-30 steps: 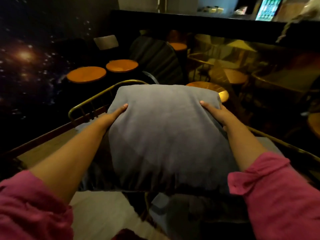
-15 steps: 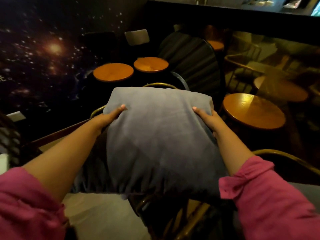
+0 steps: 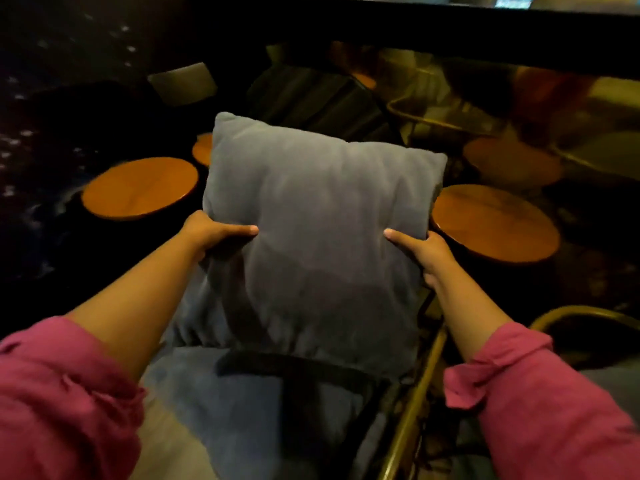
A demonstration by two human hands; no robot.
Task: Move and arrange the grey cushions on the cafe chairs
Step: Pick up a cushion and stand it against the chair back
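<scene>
Left hand (image 3: 211,230): closed on the left edge of the grey cushion (image 3: 315,237), thumb laid across the front face, fingers hidden behind the fabric.
Right hand (image 3: 420,249): clamped on the right edge in the same way — thumb pressed into the front, fingers out of sight behind.
Cushion: held upright between both hands at about mid-height, its top tilted slightly away, its upper corners free; whether its bottom edge rested on anything could not be told.
Below the cushion: a second grey cushion (image 3: 242,403) was seen lying flat, partly crossed by a dark curved bar (image 3: 298,370).
Chair frame: a brass-coloured rail (image 3: 415,403) was seen just right of the cushions, running toward the lower edge.
Sleeves: pink sleeves (image 3: 62,393) were pushed up on both forearms.
Surroundings: round wooden tables (image 3: 138,188) were seen well beyond the cushion on the left and right — the room was dim and the far part blurred.
</scene>
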